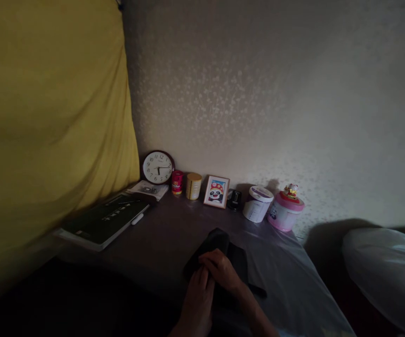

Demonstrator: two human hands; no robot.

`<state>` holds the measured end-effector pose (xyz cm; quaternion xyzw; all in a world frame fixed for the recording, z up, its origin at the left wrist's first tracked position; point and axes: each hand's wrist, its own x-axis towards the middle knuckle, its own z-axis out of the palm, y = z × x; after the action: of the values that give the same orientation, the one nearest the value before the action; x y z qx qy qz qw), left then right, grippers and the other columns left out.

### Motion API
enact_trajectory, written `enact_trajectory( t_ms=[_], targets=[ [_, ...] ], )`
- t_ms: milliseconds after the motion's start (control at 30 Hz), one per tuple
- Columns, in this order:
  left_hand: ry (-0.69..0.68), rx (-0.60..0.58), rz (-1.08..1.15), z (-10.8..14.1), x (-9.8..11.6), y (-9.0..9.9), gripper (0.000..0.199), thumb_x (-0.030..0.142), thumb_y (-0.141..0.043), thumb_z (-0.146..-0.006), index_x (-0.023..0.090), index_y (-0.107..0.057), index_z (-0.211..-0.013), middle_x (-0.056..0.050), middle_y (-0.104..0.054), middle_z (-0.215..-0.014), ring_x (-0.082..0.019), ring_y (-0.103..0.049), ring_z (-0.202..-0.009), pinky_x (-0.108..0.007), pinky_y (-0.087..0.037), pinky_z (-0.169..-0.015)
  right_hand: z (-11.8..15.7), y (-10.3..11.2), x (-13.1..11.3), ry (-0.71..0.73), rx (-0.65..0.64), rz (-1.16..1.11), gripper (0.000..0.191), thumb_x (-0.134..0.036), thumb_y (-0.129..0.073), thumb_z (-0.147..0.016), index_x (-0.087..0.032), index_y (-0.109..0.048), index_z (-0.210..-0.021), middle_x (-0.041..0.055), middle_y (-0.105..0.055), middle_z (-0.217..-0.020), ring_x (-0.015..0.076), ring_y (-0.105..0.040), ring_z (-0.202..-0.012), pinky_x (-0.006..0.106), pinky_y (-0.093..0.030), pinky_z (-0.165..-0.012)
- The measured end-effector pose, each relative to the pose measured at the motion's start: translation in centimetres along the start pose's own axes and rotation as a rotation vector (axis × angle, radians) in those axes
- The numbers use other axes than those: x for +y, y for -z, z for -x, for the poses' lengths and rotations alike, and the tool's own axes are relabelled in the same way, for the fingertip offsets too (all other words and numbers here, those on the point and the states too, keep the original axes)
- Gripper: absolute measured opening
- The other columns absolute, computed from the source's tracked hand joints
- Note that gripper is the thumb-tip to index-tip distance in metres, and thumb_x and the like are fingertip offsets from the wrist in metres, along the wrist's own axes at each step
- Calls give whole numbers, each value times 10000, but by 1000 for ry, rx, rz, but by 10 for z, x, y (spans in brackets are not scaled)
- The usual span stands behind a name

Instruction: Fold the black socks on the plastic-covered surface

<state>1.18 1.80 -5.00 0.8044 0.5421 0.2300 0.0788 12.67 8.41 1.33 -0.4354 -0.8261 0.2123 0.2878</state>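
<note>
A piece of black cloth (237, 264), folded or bunched, lies near the front of the table, and both hands are on it. My left hand (198, 292) comes up from below with its fingers close together at the cloth's left part. Bent over the left fingertips is my right hand (222, 270), its fingers curled and touching them. The fingers appear closed on the fabric, though the grip itself is partly hidden and dark. One narrow end of the cloth sticks out to the right of my right wrist.
Along the back of the grey-covered table (174, 229) stand a round clock (158, 167), a red can (177, 182), a yellow can (193, 186), a framed panda picture (217, 191), a small black object (235, 200), a white tub (257, 204) and a pink tub (285, 211). A dark book (106, 217) lies left.
</note>
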Motion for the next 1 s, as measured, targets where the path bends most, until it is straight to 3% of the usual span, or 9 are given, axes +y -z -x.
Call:
enact_trajectory(
  t_ms=[167,367,533,667,767,867,1000],
  targets=[
    [-2,-75,50,-4,1,8,734,123,-468,-645,172,-301,-1358,-93,-283,-1450,-282,-284,-1301,-448,-287,-1058,2,1,20,122,65,75,282,-299,-410,-904,-228,-675,-969,44,-685,-1011,194,-520,-1110,349,-393,-953],
    [60,-261,33,-11,4,20,805,87,-468,-594,186,-280,-1370,-77,-154,-1487,-307,-242,-1323,-492,-255,-1060,-24,5,48,83,59,172,291,-300,-397,-904,-246,-660,-1019,33,-665,-1090,207,-492,-1155,437,-267,-1040],
    [68,-254,74,-13,1,15,815,94,-428,-633,129,-150,-1398,-65,-118,-1489,-275,-157,-1354,-434,-230,-1085,-52,11,73,3,31,210,305,-256,-369,-903,-247,-667,-969,19,-677,-1047,182,-527,-1082,372,-287,-1020],
    [96,-328,74,-17,6,26,775,104,-402,-653,102,-166,-1391,-72,-122,-1485,-270,-173,-1350,-418,-246,-1082,-65,20,86,-136,56,261,287,-212,-384,-882,-241,-669,-892,37,-685,-980,180,-574,-982,309,-373,-921],
    [95,-336,72,-19,8,30,737,92,-386,-671,94,-196,-1383,-94,-151,-1475,-272,-187,-1346,-436,-260,-1077,-62,24,81,-183,140,291,292,-203,-369,-885,-210,-662,-881,77,-676,-960,203,-576,-965,345,-364,-923],
    [72,-274,86,-19,6,23,722,66,-389,-676,110,-228,-1379,-111,-192,-1464,-280,-227,-1333,-450,-292,-1062,-44,19,61,-105,258,239,302,-266,-351,-909,-203,-641,-966,76,-661,-1023,202,-547,-1031,361,-344,-958],
    [65,-248,79,-17,1,14,705,36,-370,-691,119,-237,-1378,-107,-204,-1463,-265,-233,-1333,-443,-286,-1068,-21,2,41,70,102,153,311,-297,-356,-919,-234,-658,-954,30,-688,-977,196,-509,-1120,391,-287,-1018]
  ],
)
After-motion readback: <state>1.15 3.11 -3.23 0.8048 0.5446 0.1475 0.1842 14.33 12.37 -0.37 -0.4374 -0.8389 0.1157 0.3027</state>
